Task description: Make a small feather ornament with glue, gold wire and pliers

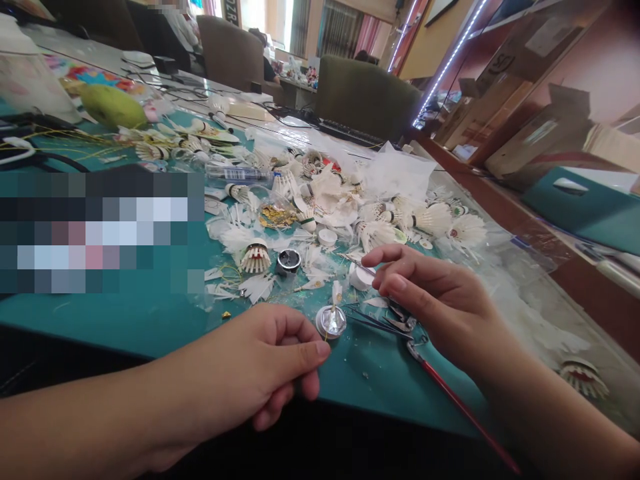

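Observation:
My left hand (285, 353) is closed in a pinch near the table's front edge. A thin gold wire (327, 337) shows at its fingertips. Just beyond them sits a small round container with a shiny silver top (331, 323), and a small white feather piece (337, 293) stands out above it. With thumb and forefinger together, my right hand (430, 287) holds a slim pointed metal tool (356, 264); its exact kind is unclear. Below that hand lie dark tweezers (375, 320), pliers (404, 324) and a red-handled tool (460, 393). A white lid (361, 276) is by its fingertips.
Many shuttlecocks (377, 230) and loose feathers (257, 287) cover the green mat (165, 327). A black round jar (289, 262), gold flakes in a bag (277, 215), a plastic bottle (237, 173) and a green fruit (113, 105) stand farther off. Cardboard boxes (545, 140) are at right.

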A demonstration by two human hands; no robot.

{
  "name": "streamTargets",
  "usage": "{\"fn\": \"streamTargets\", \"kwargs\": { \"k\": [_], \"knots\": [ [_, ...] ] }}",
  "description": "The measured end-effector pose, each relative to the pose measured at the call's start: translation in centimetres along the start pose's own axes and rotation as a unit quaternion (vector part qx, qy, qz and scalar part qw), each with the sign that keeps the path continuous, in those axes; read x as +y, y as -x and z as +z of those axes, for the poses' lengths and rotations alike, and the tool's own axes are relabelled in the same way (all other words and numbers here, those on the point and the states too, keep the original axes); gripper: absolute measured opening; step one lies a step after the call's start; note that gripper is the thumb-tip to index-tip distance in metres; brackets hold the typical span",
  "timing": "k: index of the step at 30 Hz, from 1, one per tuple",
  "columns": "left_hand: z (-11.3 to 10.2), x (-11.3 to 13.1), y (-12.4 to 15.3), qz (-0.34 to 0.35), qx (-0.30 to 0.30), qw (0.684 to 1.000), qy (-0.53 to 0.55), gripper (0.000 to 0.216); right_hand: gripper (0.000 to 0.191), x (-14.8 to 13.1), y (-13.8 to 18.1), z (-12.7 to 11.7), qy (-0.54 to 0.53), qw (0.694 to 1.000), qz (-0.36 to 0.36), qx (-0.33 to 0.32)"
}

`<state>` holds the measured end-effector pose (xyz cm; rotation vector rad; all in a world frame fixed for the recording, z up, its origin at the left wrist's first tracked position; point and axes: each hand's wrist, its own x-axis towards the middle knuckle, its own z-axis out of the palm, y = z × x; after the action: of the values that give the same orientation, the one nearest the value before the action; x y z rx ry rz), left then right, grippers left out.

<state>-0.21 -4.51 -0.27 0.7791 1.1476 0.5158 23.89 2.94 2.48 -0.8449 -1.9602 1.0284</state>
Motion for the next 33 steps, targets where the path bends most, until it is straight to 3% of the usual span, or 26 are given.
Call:
{"fn": "streamTargets", "kwargs": {
  "k": [9, 12, 17, 25, 33],
  "knots": [
    [0.0, 0.0, 0.1, 0.0, -0.01, 1.0, -0.027, 0.034, 0.025, 0.5, 0.1, -0.3, 0.035, 0.998, -0.042, -0.01],
    [-0.2, 0.0, 0.4, -0.001, -0.018, 0.999, -0.044, 0.033, 0.021, 0.6, 0.0, -0.5, 0.092, 0.992, -0.079, -0.029],
    [-0.2, 0.1, 0.3, -0.003, -0.024, 0.998, -0.063, 0.035, 0.014, 1.2, -0.2, -0.4, 0.268, 0.94, -0.184, -0.105],
    [0.0, 0.0, 0.1, -0.008, -0.014, 0.997, -0.075, 0.037, 0.031, 1.1, 0.2, -0.3, 0.423, 0.862, -0.229, -0.159],
    [0.4, 0.3, -0.1, 0.0, 0.003, 0.996, -0.087, 0.039, 0.029, 1.6, 0.4, 0.5, 0.443, 0.844, -0.258, -0.158]
  ]
}}
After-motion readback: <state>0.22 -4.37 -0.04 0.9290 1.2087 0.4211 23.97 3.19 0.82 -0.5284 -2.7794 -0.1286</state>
